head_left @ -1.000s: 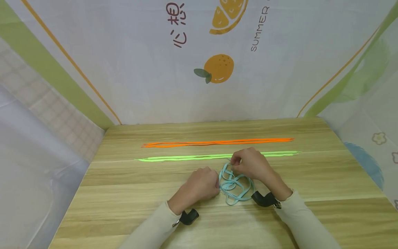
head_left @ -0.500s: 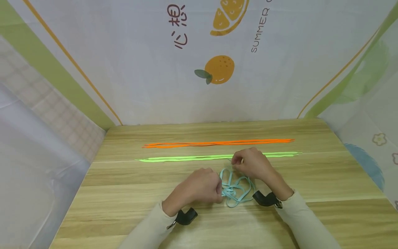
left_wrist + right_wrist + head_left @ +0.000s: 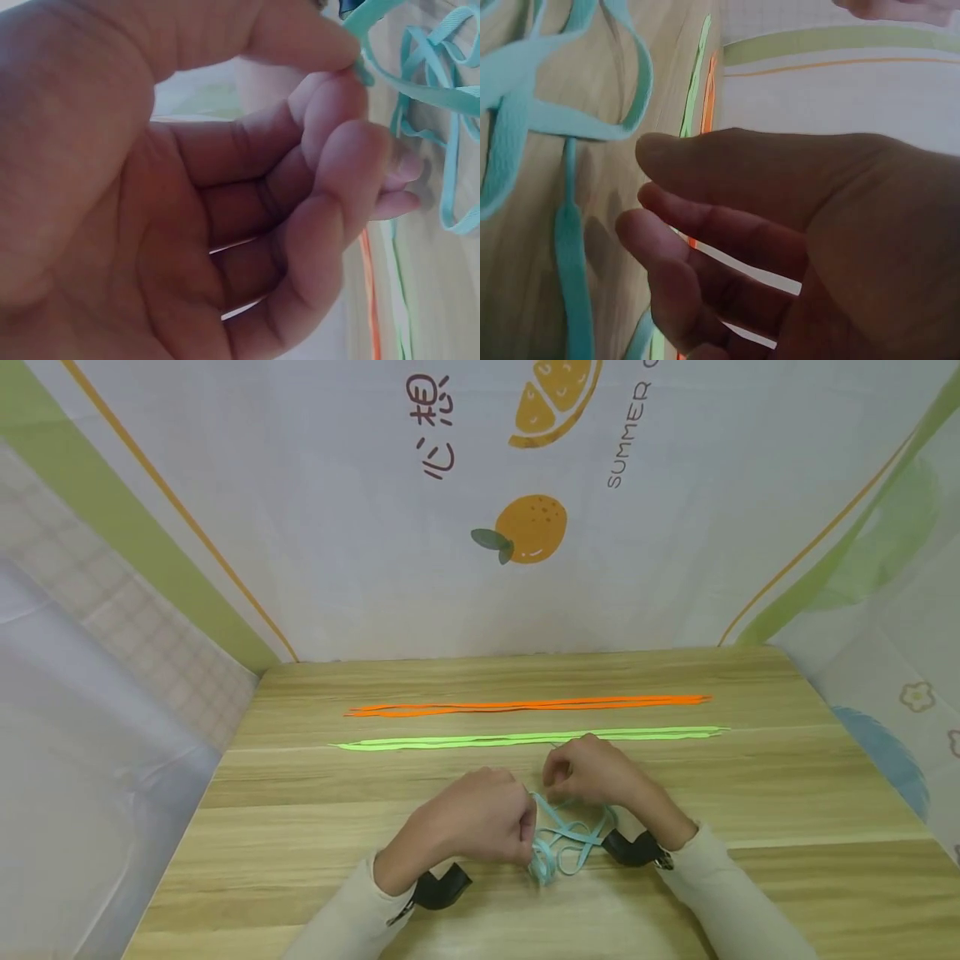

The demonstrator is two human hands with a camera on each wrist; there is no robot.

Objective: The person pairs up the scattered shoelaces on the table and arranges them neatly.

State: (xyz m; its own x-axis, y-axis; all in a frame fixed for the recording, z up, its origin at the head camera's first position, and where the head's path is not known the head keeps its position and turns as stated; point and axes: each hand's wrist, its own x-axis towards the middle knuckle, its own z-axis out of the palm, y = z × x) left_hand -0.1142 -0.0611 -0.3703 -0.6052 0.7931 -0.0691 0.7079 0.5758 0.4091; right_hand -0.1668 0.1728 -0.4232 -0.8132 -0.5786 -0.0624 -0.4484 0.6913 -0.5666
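A light blue shoelace (image 3: 543,862) lies tangled in loose loops between the two hands on the wooden table. My left hand (image 3: 480,817) pinches part of it between thumb and index finger; the left wrist view shows the lace (image 3: 442,97) running off from those fingertips, with the other fingers curled in. Beside the loops, my right hand (image 3: 594,770) hovers close above the table. In the right wrist view its thumb (image 3: 727,169) stands apart from the bent fingers, with nothing between them, and the lace (image 3: 574,277) passes near the fingertips.
A doubled neon green shoelace (image 3: 450,743) lies straight across the table just beyond the hands. Farther back, a doubled orange shoelace (image 3: 525,705) runs roughly parallel to it. A printed white cloth (image 3: 375,568) hangs behind the table (image 3: 300,827).
My left hand has drawn a bunch of the light blue shoelace toward the table's front. My right hand has shifted slightly left and nearer. The green and orange shoelaces have stayed put.
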